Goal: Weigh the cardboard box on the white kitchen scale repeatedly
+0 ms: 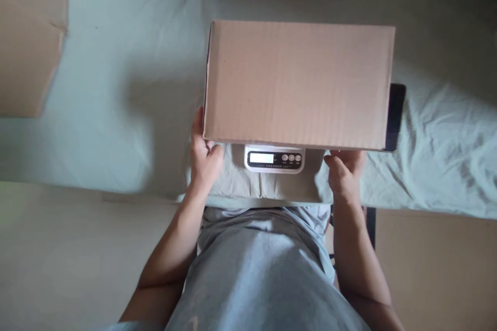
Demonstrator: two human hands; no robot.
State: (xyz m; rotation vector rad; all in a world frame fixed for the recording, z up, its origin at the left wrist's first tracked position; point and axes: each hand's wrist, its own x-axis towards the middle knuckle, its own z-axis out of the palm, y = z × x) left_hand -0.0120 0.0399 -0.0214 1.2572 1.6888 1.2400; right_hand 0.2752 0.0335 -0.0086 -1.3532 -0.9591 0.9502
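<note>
1. One box [298,85] was gripped by the left hand [205,158] at its near left corner and by the right hand [347,171] along its near edge, toward the right.
2. It was above the scale [274,168], whose near end showed; contact was hidden.
3. A black slab [397,111] jutted past the box's right end.
4. Cardboard [29,36] showed at the bench's [112,72] far left.

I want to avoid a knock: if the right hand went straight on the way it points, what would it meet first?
Most likely the cardboard box, whose near edge lies straight ahead of the right hand. Depth is unclear there: the hand may already touch the box, or could slide beneath it.
</note>
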